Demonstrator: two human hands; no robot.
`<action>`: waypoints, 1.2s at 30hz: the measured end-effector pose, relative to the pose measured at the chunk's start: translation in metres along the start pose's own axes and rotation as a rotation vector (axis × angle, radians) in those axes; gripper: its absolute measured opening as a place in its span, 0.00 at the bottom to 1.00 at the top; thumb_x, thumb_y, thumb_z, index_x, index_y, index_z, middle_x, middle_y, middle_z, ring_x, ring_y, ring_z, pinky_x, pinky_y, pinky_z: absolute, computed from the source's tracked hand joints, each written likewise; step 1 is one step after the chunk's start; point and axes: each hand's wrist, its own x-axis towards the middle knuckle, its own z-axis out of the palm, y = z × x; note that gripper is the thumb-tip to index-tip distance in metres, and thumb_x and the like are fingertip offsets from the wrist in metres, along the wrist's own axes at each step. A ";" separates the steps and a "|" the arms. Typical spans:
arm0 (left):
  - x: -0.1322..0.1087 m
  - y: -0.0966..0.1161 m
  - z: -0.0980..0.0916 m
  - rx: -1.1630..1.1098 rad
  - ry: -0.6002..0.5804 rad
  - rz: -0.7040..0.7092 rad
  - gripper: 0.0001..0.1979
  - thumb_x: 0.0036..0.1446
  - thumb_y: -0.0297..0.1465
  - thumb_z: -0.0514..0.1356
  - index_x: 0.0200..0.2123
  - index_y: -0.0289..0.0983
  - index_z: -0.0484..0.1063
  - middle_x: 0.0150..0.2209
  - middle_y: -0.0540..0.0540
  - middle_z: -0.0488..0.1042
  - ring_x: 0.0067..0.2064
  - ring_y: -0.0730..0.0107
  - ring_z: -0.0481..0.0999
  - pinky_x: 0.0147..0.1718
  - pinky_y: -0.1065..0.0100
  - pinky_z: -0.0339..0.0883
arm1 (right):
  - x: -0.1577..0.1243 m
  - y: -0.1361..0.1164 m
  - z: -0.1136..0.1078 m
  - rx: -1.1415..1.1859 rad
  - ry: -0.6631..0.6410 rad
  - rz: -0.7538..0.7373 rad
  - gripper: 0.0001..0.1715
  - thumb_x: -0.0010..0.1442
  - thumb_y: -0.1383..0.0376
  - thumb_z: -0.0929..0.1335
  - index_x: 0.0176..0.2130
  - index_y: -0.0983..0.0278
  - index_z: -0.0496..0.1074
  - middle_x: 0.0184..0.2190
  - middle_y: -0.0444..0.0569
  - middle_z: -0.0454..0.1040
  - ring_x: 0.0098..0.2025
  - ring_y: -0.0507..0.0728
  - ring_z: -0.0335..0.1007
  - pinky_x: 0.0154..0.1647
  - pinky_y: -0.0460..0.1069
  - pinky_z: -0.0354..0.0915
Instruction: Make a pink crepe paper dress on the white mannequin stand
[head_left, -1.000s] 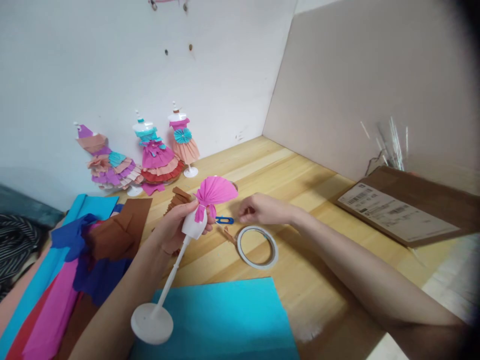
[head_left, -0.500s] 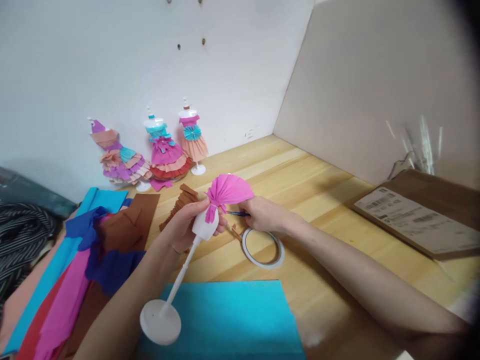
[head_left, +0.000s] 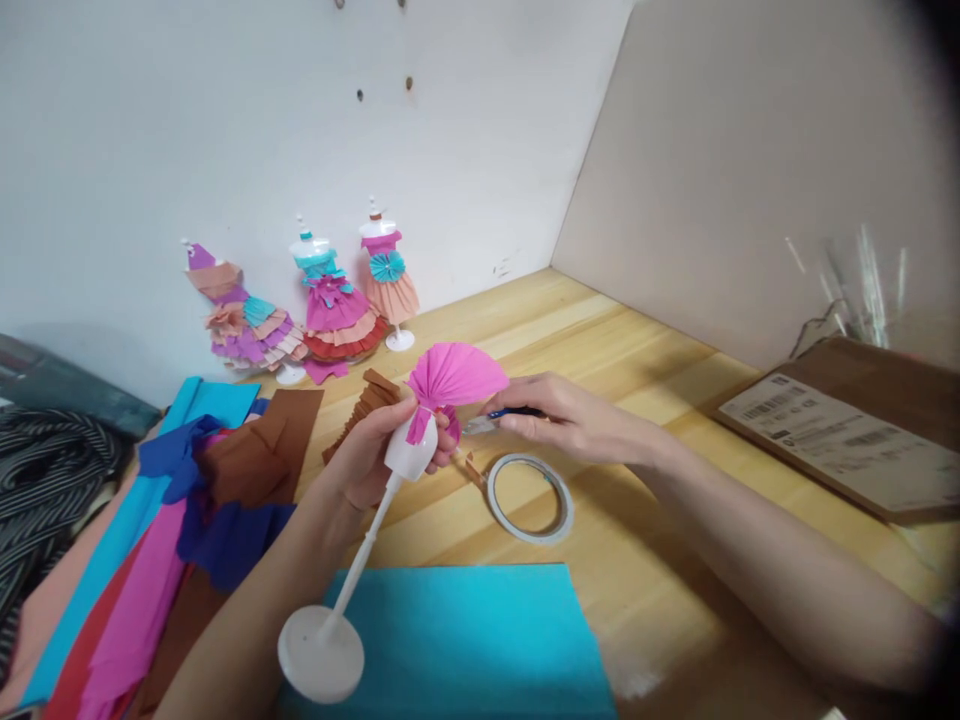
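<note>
My left hand (head_left: 373,445) is closed around a small white dress-form stand (head_left: 411,456), tilted with its round base (head_left: 321,652) toward me. Pleated pink crepe paper (head_left: 456,374) fans out at its far end, gathered by a thin tie with a short pink tail below. Just right of the fan, my right hand (head_left: 574,415) grips a small tool with a blue handle (head_left: 517,411) and a silvery, blade-like end. That end points at the paper near my left fingertips. I cannot make out whether it touches.
A roll of tape (head_left: 566,500) lies below my right hand. A turquoise sheet (head_left: 480,620) is in front. Crepe paper strips (head_left: 142,560) lie left, beside pleated brown paper (head_left: 367,400). Dressed miniature forms (head_left: 334,300) stand along the wall; a labelled cardboard package (head_left: 832,430) lies right.
My right hand has drawn back to the right and turned, so the blue-handled tool shows more clearly. The left hand and the stand have hardly moved.
</note>
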 end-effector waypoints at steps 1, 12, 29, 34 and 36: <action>0.000 0.000 0.000 -0.002 0.002 0.000 0.17 0.56 0.40 0.61 0.33 0.29 0.76 0.28 0.35 0.80 0.32 0.61 0.81 0.23 0.73 0.70 | 0.001 -0.005 0.001 -0.011 0.019 -0.012 0.19 0.69 0.60 0.59 0.43 0.68 0.74 0.35 0.52 0.77 0.33 0.54 0.70 0.37 0.48 0.61; 0.002 -0.003 0.000 0.015 -0.025 0.036 0.18 0.53 0.41 0.64 0.29 0.29 0.77 0.28 0.37 0.80 0.29 0.63 0.80 0.26 0.71 0.72 | -0.001 -0.033 0.012 -0.426 0.172 0.123 0.14 0.66 0.65 0.62 0.44 0.67 0.75 0.39 0.55 0.77 0.35 0.57 0.72 0.32 0.48 0.60; 0.001 -0.006 0.007 0.090 0.016 0.055 0.18 0.53 0.41 0.63 0.23 0.30 0.75 0.25 0.37 0.79 0.29 0.61 0.81 0.24 0.72 0.71 | 0.003 -0.028 0.020 -0.460 0.142 0.190 0.14 0.64 0.64 0.64 0.32 0.68 0.74 0.29 0.53 0.76 0.27 0.54 0.66 0.27 0.48 0.52; 0.001 -0.007 0.009 0.093 0.027 0.058 0.18 0.52 0.40 0.64 0.22 0.30 0.75 0.24 0.37 0.79 0.29 0.61 0.81 0.24 0.72 0.70 | 0.006 -0.026 0.021 -0.357 0.154 0.198 0.13 0.64 0.64 0.64 0.37 0.67 0.77 0.32 0.54 0.79 0.31 0.56 0.70 0.31 0.48 0.56; 0.001 -0.007 0.009 0.103 0.026 0.054 0.18 0.53 0.40 0.64 0.24 0.29 0.76 0.24 0.37 0.79 0.29 0.60 0.81 0.24 0.72 0.71 | 0.007 -0.025 0.020 -0.303 0.150 0.215 0.12 0.64 0.64 0.65 0.37 0.66 0.78 0.31 0.53 0.80 0.31 0.55 0.70 0.31 0.48 0.56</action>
